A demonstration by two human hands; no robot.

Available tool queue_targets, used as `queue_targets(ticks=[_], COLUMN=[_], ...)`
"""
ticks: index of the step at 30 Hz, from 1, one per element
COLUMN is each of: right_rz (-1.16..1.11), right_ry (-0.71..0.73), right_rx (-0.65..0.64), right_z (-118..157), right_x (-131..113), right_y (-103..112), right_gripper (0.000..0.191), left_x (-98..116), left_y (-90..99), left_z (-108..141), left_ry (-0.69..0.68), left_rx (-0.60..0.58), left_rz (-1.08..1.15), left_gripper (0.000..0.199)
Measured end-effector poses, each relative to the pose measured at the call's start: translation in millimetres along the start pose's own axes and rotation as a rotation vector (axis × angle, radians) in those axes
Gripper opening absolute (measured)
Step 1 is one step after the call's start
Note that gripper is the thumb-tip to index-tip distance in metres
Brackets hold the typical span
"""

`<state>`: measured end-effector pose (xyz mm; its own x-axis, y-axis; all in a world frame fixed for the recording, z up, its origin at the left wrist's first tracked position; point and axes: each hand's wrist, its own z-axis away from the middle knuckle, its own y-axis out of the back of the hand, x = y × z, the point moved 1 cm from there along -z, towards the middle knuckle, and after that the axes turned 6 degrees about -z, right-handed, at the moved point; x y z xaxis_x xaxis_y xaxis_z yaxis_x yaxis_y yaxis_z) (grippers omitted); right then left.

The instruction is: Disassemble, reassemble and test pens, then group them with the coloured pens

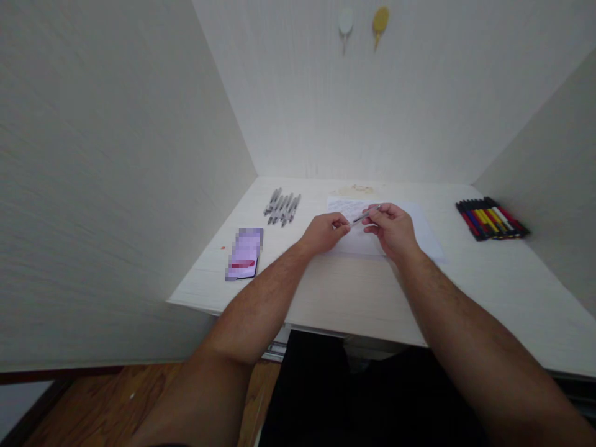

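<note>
Between my two hands is a slim pen [362,216], slanting up to the right above the paper. My left hand [326,232] pinches its lower left end with thumb and fingertips. Higher up, the fingers of my right hand [393,230] close round the other end. Beneath them lie white sheets of paper [421,231], with handwriting on the upper left part. The pen's tip details are too small to make out.
Several grey clear-barrelled pens [282,207] lie in a group at the left. Nearer is a phone [245,253] with a lit screen. At the right sits a row of coloured pens [492,218]. Panels enclose the desk [354,292]; two hooks, white [345,22] and yellow [380,20], hang on the back wall.
</note>
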<state>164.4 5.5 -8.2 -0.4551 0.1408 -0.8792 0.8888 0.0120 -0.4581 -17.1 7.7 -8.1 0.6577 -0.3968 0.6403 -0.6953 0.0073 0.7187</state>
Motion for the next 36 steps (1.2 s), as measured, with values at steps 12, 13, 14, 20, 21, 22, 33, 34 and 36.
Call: queue_targets(ticks=[12,13,14,20,21,22,33,34,36], right_rz=[-0.018,-0.022,-0.028,-0.061,-0.061,-0.061,-0.076,-0.071,-0.058], right_ry=[-0.008,-0.009,-0.009,0.010,0.009,0.008,0.013,0.013,0.011], right_rx=[-0.002,0.001,0.007,0.035,0.033,0.033,0.068,0.071,0.079], right_z=[0.4,0.3,0.1,-1.8,-2.0,-2.1,-2.6,-2.6,-2.5], right_x=[-1.9,-2.3,-2.6,-1.6,-1.3,-1.2,-2.0,-1.8,-1.7], right_y=[-0.2,0.0,0.3,4.0,4.2,4.3,3.8,3.9,4.1], right_gripper=[0.029,0.028,0.028,0.029,0.029,0.029,0.029,0.029,0.029], left_x=[0.7,0.3,-0.2,-2.0,-1.9,-1.7,1.5,1.1,0.2], left_y=[0.7,0.7,0.8,2.3,2.5,2.7,5.0,5.3,5.7], left_z=[0.9,0.9,0.9,0.1,0.0,0.0,0.0,-0.2,-0.5], left_ry=[0.037,0.035,0.033,0.059,0.056,0.052,0.088,0.087,0.086], left_rx=[-0.004,-0.002,0.003,0.033,0.036,0.039,0.081,0.089,0.102], left_rz=[0.017,0.019,0.021,-0.006,-0.008,-0.006,-0.006,-0.001,0.008], left_gripper=[0.020,0.021,0.021,0.024,0.023,0.023,0.020,0.021,0.020])
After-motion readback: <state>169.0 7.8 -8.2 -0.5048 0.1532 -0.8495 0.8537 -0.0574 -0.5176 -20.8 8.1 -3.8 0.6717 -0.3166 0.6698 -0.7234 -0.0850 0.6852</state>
